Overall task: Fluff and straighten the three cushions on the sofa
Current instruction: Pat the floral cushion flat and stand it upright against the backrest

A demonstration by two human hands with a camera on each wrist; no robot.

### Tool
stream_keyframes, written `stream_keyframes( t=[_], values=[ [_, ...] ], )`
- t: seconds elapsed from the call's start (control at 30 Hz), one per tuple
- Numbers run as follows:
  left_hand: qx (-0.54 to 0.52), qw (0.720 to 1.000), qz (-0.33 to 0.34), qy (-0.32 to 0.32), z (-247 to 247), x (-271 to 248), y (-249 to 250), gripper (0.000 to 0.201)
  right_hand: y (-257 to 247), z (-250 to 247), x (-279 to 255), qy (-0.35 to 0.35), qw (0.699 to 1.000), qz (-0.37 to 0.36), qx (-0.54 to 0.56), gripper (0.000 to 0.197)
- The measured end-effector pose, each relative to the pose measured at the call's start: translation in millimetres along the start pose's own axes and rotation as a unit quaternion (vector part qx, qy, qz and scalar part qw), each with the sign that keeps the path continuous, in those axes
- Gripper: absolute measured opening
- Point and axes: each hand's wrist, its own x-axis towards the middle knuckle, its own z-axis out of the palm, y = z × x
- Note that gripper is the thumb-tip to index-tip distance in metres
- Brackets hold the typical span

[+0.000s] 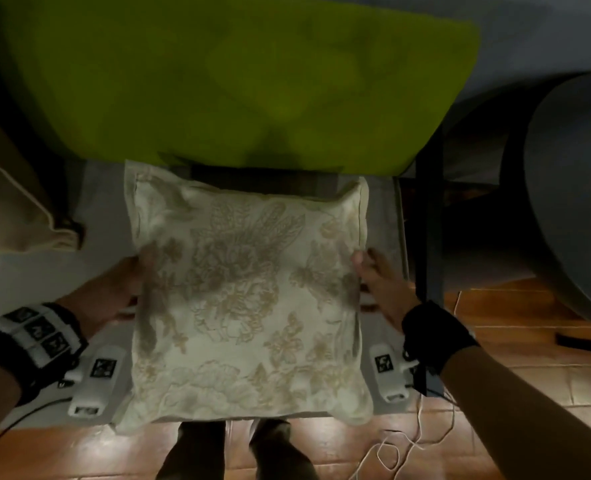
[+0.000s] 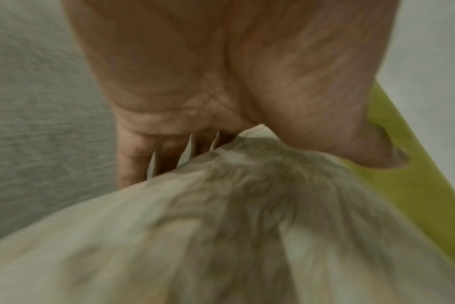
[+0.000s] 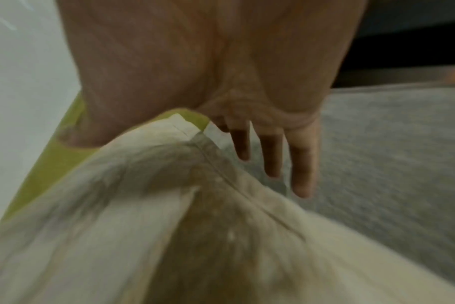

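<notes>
I hold a cream cushion (image 1: pixel 249 292) with beige flower embroidery up over the grey sofa seat (image 1: pixel 103 202), its face turned up to me. My left hand (image 1: pixel 138 282) grips its left edge. In the left wrist view the thumb lies on the face of the cushion (image 2: pixel 221 236) and the fingers (image 2: pixel 133 156) go behind it. My right hand (image 1: pixel 366 278) grips the right edge the same way, thumb on the fabric (image 3: pixel 195 226) and fingers (image 3: pixel 301 164) straight behind the seam. A lime green cushion (image 1: pixel 235 81) leans on the sofa back. A plain beige cushion (image 1: pixel 6 202) sits at the left.
A large rounded grey object (image 1: pixel 571 202) stands at the right, past a dark upright frame (image 1: pixel 429 220). My feet are on terracotta floor tiles (image 1: pixel 529 375) in front of the sofa. A thin white cord (image 1: pixel 401 445) trails on the floor to the right of them.
</notes>
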Motion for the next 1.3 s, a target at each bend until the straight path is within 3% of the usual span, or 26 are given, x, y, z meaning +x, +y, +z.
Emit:
stream_keyframes(
  t=[0.07,0.13,0.2,0.27,0.33,0.43,0.53,0.6,0.7,0.8,0.9,1.0,1.1,1.17,1.23,1.3],
  values=[
    [0.054,0.998,0.008,-0.016,9.2,-11.5,-11.2,0.088,8.3,10.7,-13.5,-0.081,0.996,0.021,-0.005,0.098],
    [0.077,0.995,0.052,-0.021,10.0,-14.5,-22.0,0.113,20.5,15.5,-15.8,-0.086,0.996,0.020,0.029,0.092],
    [0.059,0.992,0.106,-0.019,10.3,-19.4,-18.1,0.113,23.6,16.1,-18.8,-0.042,0.997,-0.012,0.061,0.093],
    [0.009,0.990,0.138,0.000,16.3,-29.6,-2.9,0.088,15.5,11.1,-26.1,0.007,0.994,-0.070,0.078,0.076],
    [-0.020,0.985,0.170,0.027,22.8,-35.9,14.4,0.085,2.5,-0.3,-31.7,0.065,0.985,-0.126,0.104,0.068],
    [-0.068,0.964,0.247,0.077,26.9,-35.7,52.4,0.104,-26.9,-33.0,-31.3,0.101,0.955,-0.230,0.159,0.077],
    [-0.102,0.930,0.337,0.106,37.9,-31.1,97.3,0.098,-67.1,-72.8,-26.4,0.056,0.941,-0.316,0.109,0.098],
    [-0.121,0.910,0.378,0.119,44.6,-25.7,126.7,0.094,-89.4,-94.2,-23.1,0.038,0.936,-0.344,0.068,0.119],
    [-0.139,0.892,0.417,0.102,50.5,-12.6,152.9,0.101,-105.4,-114.7,-14.8,0.065,0.929,-0.363,0.042,0.127],
    [-0.122,0.894,0.424,0.077,57.4,2.1,159.3,0.112,-107.7,-119.0,-7.6,0.094,0.927,-0.357,0.066,0.126],
    [-0.064,0.907,0.415,0.039,65.7,23.8,151.9,0.100,-102.1,-115.9,4.0,0.100,0.930,-0.349,0.065,0.106],
    [-0.059,0.916,0.394,0.043,74.7,45.8,137.5,0.099,-95.5,-109.5,23.2,0.109,0.935,-0.332,0.059,0.094],
    [-0.070,0.917,0.388,0.053,81.9,57.5,131.8,0.102,-90.7,-107.0,39.2,0.118,0.935,-0.328,0.066,0.104],
    [-0.070,0.919,0.385,0.040,80.6,64.0,129.8,0.107,-85.0,-111.7,47.0,0.104,0.938,-0.323,0.066,0.122],
    [-0.065,0.927,0.369,0.007,78.7,67.4,126.4,0.122,-75.9,-115.2,51.6,0.076,0.952,-0.291,0.049,0.142],
    [-0.055,0.935,0.351,-0.020,81.1,65.7,123.2,0.136,-66.1,-111.3,52.0,0.033,0.963,-0.264,0.041,0.144]
  ],
)
